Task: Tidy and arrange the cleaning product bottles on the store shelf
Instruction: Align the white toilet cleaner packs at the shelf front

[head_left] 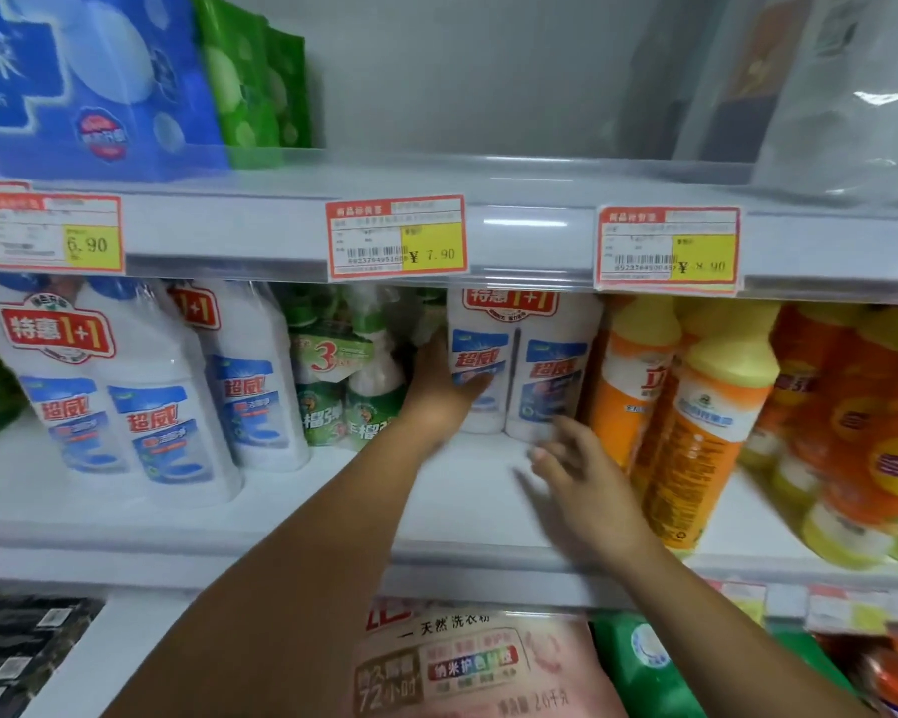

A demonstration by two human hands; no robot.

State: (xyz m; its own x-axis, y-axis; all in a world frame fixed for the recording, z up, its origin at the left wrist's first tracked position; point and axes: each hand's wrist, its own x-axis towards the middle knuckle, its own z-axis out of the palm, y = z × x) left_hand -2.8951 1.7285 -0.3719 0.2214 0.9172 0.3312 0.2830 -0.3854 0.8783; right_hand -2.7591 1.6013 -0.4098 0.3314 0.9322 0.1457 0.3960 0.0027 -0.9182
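Observation:
A twin pack of white bottles (pixel 535 365) with blue labels and a red "1+1" tag stands upright at the middle of the shelf (pixel 467 515). My left hand (pixel 439 391) presses against the pack's left side, thumb across its front. My right hand (pixel 574 469) hovers just below and in front of the pack's right bottle, fingers spread, blurred, holding nothing. To the left, a green three-bottle pack (pixel 348 386) stands close to my left wrist. Two more white twin packs (pixel 125 396) lean at the left.
Orange bottles with yellow caps (pixel 695 417) crowd the right side, right beside the white pack. Price tags (pixel 397 238) hang on the rail above. Blue and green packages (pixel 99 80) sit on the upper shelf. Detergent bags (pixel 467 665) lie on the shelf below.

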